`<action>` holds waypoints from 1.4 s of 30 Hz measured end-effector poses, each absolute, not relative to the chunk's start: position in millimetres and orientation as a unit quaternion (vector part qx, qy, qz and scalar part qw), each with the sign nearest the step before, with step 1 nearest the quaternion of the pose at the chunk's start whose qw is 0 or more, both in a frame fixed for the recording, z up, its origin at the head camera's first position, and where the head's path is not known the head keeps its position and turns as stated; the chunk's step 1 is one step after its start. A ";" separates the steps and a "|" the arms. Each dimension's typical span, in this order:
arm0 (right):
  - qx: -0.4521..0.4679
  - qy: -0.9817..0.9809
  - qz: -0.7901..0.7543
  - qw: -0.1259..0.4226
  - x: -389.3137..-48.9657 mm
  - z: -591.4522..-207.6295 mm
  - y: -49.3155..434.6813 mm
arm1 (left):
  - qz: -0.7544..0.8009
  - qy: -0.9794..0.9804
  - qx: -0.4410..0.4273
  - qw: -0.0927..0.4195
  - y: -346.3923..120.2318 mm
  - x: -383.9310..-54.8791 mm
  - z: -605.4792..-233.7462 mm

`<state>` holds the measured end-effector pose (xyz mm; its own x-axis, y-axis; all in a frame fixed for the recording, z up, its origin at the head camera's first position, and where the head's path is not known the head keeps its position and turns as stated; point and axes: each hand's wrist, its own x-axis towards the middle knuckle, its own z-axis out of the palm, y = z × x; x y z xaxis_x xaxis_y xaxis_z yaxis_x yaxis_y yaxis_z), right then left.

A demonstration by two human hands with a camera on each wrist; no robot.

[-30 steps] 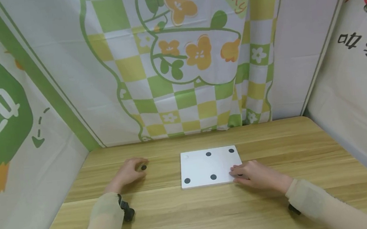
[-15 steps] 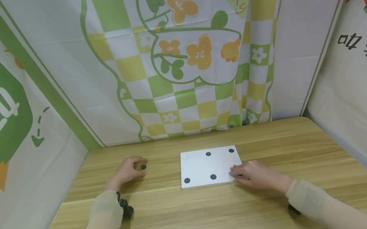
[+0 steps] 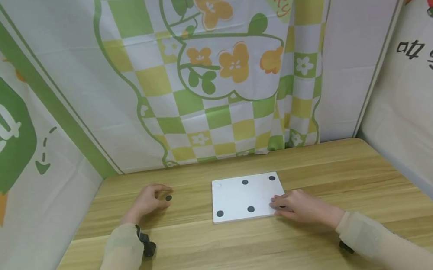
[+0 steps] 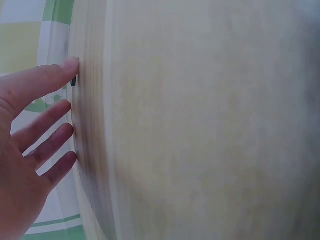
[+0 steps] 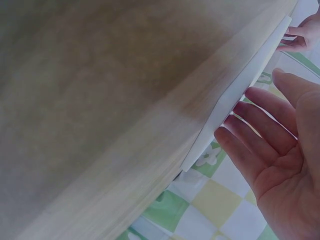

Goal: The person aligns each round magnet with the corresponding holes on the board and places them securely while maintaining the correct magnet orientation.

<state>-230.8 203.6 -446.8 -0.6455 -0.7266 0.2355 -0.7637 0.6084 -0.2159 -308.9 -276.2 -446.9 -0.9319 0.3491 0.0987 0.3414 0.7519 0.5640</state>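
A white rectangular board (image 3: 232, 196) lies flat on the table, with several black discs on it, such as the near-left disc (image 3: 219, 213). Its far-left corner bears a pale round mark (image 3: 219, 185). My left hand (image 3: 149, 201) is left of the board, fingers and thumb parted around a small loose black disc (image 3: 169, 198); in the left wrist view the disc (image 4: 73, 81) is a dark sliver by the thumb. My right hand (image 3: 300, 205) rests its fingertips on the board's near-right corner, partly covering a dark disc there. In the right wrist view, its fingers are extended along the board (image 5: 220, 110).
The wood-grain table (image 3: 212, 257) extends around the board on every side. Behind it hangs a green, yellow and white checked cloth (image 3: 215, 122). Printed white walls stand at left and right. Each wrist carries a small black camera.
My left hand shifts very slightly. The right hand stays on the board's corner, and the discs keep their places.
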 end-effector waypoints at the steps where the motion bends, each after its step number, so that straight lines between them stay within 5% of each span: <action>1: 0.416 -0.895 0.150 0.062 -230.8 -446.7 203.6 | 0.300 0.936 0.183 0.004 -276.1 -309.2 -446.9; 42: 0.417 -0.894 0.153 0.058 -229.8 -445.5 203.2 | 0.365 0.923 0.115 0.031 -285.0 -321.2 -461.8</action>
